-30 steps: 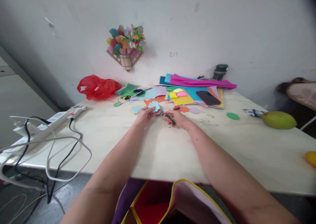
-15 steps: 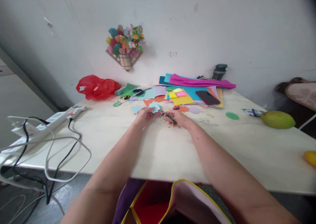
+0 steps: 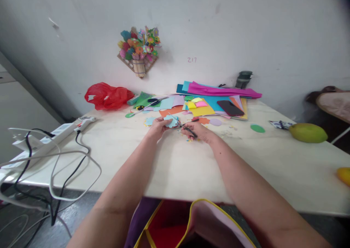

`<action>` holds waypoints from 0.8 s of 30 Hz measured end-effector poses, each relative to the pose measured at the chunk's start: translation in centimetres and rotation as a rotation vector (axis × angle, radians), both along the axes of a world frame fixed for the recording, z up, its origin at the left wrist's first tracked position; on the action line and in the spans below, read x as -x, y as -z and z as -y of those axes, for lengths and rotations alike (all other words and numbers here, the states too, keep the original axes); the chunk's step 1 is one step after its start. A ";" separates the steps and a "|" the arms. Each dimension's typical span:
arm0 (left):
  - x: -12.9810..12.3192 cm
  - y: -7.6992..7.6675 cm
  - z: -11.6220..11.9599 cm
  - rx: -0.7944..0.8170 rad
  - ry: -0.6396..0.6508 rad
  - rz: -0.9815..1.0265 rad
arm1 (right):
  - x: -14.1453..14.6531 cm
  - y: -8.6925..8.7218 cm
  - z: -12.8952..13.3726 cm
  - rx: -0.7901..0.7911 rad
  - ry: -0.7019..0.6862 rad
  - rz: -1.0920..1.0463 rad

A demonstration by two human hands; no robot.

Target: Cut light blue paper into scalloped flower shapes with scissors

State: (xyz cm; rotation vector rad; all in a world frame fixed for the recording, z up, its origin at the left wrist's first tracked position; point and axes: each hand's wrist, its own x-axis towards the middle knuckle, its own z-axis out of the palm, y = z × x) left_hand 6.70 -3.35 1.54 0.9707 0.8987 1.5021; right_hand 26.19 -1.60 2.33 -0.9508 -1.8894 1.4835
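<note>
Between the thumb and fingers of my left hand [image 3: 159,128] is a light blue paper flower [image 3: 172,121] with a scalloped edge. My right hand [image 3: 199,130] grips dark-handled scissors [image 3: 190,131], whose blades point left and reach the flower's right edge. Behind my left hand, another light blue paper piece [image 3: 149,121] lies on the table, partly hidden. Just beyond my right hand are an orange paper flower [image 3: 203,120] and a lilac paper oval [image 3: 215,122]. Small paper scraps [image 3: 189,140] are scattered under and beside the right hand.
Coloured paper sheets [image 3: 207,110], a phone [image 3: 230,108] and a second pair of scissors [image 3: 154,101] lie at the back. A red plastic bag [image 3: 108,96] is back left, a power strip [image 3: 46,144] with cables at left. A green mango [image 3: 308,132] sits at right.
The light blue flower has turned and tilted slightly in my left hand. The scissors' handles look more spread than before. Other things on the table stay put.
</note>
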 end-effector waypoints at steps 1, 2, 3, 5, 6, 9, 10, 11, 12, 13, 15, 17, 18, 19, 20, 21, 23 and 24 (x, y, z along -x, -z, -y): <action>0.0 0.0 0.0 0.003 -0.002 0.003 | 0.0 0.0 0.0 -0.006 -0.001 0.001; 0.0 0.0 0.0 0.008 -0.006 0.006 | 0.0 0.1 -0.1 -0.010 -0.004 0.001; 0.0 -0.1 0.1 0.013 -0.009 0.009 | -0.1 0.1 -0.1 -0.011 -0.006 0.001; -0.1 -0.1 0.1 0.022 -0.008 0.015 | -0.1 0.2 -0.2 -0.009 -0.009 -0.007; -0.1 -0.1 0.1 0.024 -0.004 0.020 | -0.1 0.2 -0.2 -0.008 -0.010 -0.013; -0.1 -0.1 0.1 0.025 0.008 0.034 | -0.1 0.2 -0.2 -0.008 -0.013 -0.026; -0.1 -0.1 0.1 0.024 0.008 0.041 | -0.1 0.2 -0.2 -0.009 -0.015 -0.033; -0.1 -0.1 0.1 0.024 0.009 0.047 | -0.1 0.3 -0.3 -0.009 -0.017 -0.042; -0.1 -0.1 0.1 0.025 0.012 0.051 | -0.1 0.3 -0.3 -0.008 -0.019 -0.050; -0.1 -0.2 0.1 0.026 0.016 0.054 | -0.1 0.4 -0.4 -0.007 -0.020 -0.060; -0.1 -0.2 0.1 0.029 0.030 0.055 | -0.1 0.5 -0.5 -0.005 -0.026 -0.083; 0.0 -0.1 0.0 0.030 0.043 0.050 | -0.1 0.6 -0.6 -0.005 -0.034 -0.096; 0.0 -0.1 0.0 0.029 0.048 0.046 | -0.1 0.6 -0.6 -0.006 -0.038 -0.098; 0.1 -0.1 0.0 0.028 0.054 0.041 | -0.1 0.6 -0.6 -0.007 -0.038 -0.097; 0.1 0.0 0.0 0.027 0.059 0.033 | -0.1 0.5 -0.6 -0.008 -0.036 -0.093; 0.2 0.0 0.0 0.026 0.064 0.025 | -0.1 0.5 -0.6 -0.008 -0.031 -0.089; 0.3 0.0 0.0 0.023 0.069 0.007 | -0.1 0.5 -0.6 -0.012 -0.022 -0.088; 0.3 -0.1 0.0 0.023 0.071 -0.003 | 0.0 0.5 -0.6 -0.017 -0.016 -0.090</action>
